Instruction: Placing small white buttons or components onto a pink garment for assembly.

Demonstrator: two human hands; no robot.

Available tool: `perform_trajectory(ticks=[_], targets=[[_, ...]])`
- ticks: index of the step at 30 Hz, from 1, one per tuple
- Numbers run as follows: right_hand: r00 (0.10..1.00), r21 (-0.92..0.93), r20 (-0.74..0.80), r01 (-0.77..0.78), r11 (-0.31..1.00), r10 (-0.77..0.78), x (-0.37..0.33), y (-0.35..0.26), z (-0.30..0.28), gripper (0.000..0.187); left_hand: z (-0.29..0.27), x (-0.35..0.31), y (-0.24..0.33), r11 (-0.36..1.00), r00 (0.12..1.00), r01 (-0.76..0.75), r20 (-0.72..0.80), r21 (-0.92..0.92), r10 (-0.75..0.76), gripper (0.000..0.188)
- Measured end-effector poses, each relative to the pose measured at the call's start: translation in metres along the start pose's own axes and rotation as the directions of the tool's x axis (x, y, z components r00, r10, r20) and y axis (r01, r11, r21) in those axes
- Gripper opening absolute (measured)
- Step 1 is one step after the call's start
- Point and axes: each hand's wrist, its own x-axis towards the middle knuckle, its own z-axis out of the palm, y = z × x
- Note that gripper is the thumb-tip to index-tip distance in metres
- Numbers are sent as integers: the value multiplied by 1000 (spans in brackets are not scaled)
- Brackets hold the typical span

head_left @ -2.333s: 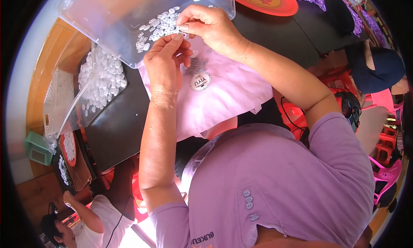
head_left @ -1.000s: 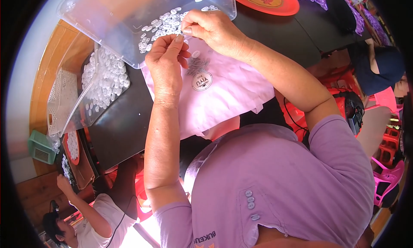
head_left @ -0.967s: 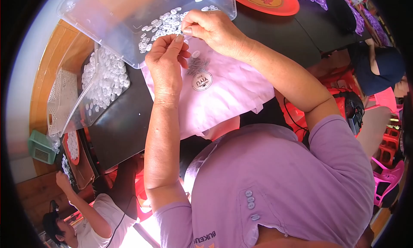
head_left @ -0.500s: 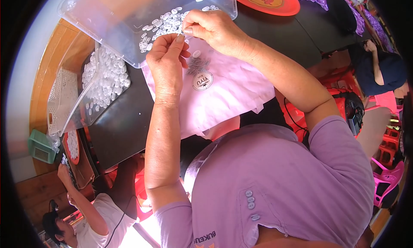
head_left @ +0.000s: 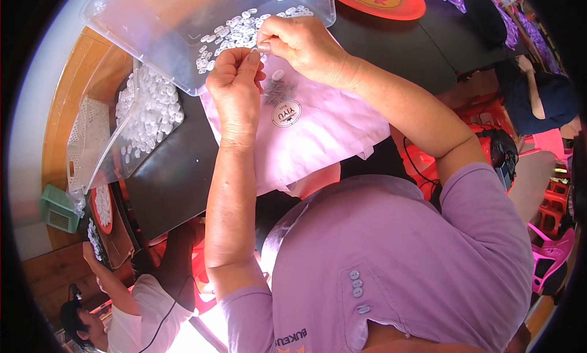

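My left hand [head_left: 235,78] and my right hand [head_left: 304,47] meet fingertip to fingertip over the near edge of a clear plastic tub [head_left: 153,50]. Left thumb and fingers pinch what looks like a small white piece, mostly covered. The right thumb and forefinger are pressed together beside it, on something too small to make out. Many white oval pieces [head_left: 235,32] lie in the tub beyond my hands. Below them a pink cloth [head_left: 330,120] is spread, bearing a heap of tiny dark grey bits [head_left: 279,95] and one white oval piece [head_left: 278,75].
Left of the cloth, a second clear tub holds a heap of white pieces [head_left: 156,111] on the black table [head_left: 177,188]. A red plate [head_left: 391,9] lies at the far right. A co-worker [head_left: 140,310] sits at lower left by a red tray [head_left: 99,215] and green basket [head_left: 59,209].
My two hands stay together and have shifted only slightly. At lower left, the co-worker's hand has moved down a little, away from the small white pieces.
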Motion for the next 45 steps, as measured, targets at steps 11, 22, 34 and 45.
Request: perform_trajectory(ticks=[11,22,34,45], targets=[[972,253,-17,-222,941,234,-3,-9,8,7,-1,3,6,998,1000,24,2,-49,-24,12],[996,24,-61,-64,998,65,1,-3,3,10,-4,2,5,971,994,91,73,-221,-77,16],[977,281,8,-209,937,215,6,-5,-3,13,-9,6,6,933,990,116,110,-339,-84,18],[915,370,184,-403,837,359,6,-9,-8,17,-6,4,6,951,991,116,100,-287,-91,17]])
